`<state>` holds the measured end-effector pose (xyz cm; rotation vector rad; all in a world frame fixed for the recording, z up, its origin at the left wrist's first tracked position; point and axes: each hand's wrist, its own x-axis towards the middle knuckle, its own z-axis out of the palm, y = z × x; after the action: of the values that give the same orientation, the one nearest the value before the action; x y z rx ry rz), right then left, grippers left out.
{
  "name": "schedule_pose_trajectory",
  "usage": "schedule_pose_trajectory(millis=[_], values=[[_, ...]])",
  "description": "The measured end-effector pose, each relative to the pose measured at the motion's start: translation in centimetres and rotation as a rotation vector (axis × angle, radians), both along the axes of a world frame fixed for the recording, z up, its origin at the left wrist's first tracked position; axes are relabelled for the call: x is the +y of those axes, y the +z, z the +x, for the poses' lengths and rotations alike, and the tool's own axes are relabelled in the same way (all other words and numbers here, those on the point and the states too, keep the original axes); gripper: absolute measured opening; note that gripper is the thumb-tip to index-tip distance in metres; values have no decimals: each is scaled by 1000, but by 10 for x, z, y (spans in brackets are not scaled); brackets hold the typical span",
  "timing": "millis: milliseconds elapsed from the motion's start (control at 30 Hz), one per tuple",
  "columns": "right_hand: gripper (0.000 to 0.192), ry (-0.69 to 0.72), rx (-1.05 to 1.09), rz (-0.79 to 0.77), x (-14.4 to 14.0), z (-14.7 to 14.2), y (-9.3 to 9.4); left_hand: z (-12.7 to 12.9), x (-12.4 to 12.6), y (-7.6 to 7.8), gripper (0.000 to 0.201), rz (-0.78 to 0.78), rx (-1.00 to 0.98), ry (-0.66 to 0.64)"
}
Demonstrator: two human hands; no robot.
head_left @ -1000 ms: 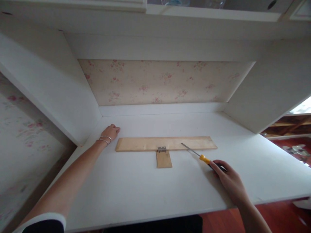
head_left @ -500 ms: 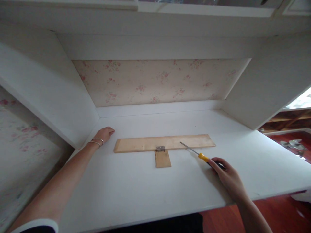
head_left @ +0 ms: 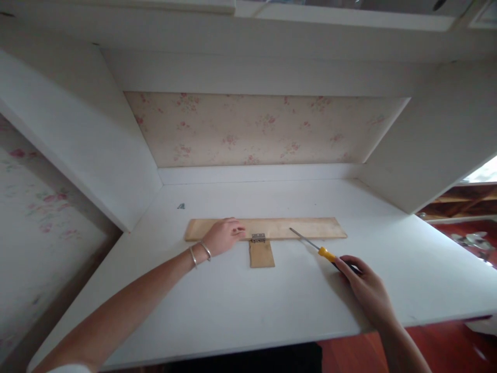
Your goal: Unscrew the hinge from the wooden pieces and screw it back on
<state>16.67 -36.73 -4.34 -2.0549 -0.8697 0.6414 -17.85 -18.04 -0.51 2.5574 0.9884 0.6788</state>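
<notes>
My right hand [head_left: 365, 285] is closed around the handle of a screwdriver [head_left: 325, 253] with a yellow and black grip. Its metal shaft points left, the tip over the right half of a long wooden board [head_left: 303, 228]. My left hand [head_left: 225, 235], two bracelets on its wrist, is over the board's left half with the fingertips drawn together. Anything pinched in them is too small to make out. Just right of those fingers a metal hinge [head_left: 258, 238] lies across the seam between the board and a small square wooden piece [head_left: 261, 254].
A little cluster of small dark pieces [head_left: 180, 206], too small to name, lies at the back left of the white tabletop [head_left: 217, 311]. White side panels [head_left: 423, 134] rise left and right, with a cabinet overhead. Floral wallpaper [head_left: 267, 129] covers the back.
My left hand has moved right and nearer, from the back left of the tabletop to the board beside the hinge, uncovering the small dark pieces. The screwdriver stays nearly where it was.
</notes>
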Motion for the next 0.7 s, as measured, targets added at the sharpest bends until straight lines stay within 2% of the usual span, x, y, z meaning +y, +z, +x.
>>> schedule_pose_trajectory(millis=[133,267,533,700], values=[[51,7,14,12,-1,1,-2,33,-7,-10,17,-70,20,36],[51,15,4,-6,-1,5,-5,50,-4,-14,15,-54,68,39],[56,14,21,-25,-3,2,3,62,-5,-13,6,11,222,0],[57,12,20,0,-4,2,5,67,1,-13,18,-44,316,18]])
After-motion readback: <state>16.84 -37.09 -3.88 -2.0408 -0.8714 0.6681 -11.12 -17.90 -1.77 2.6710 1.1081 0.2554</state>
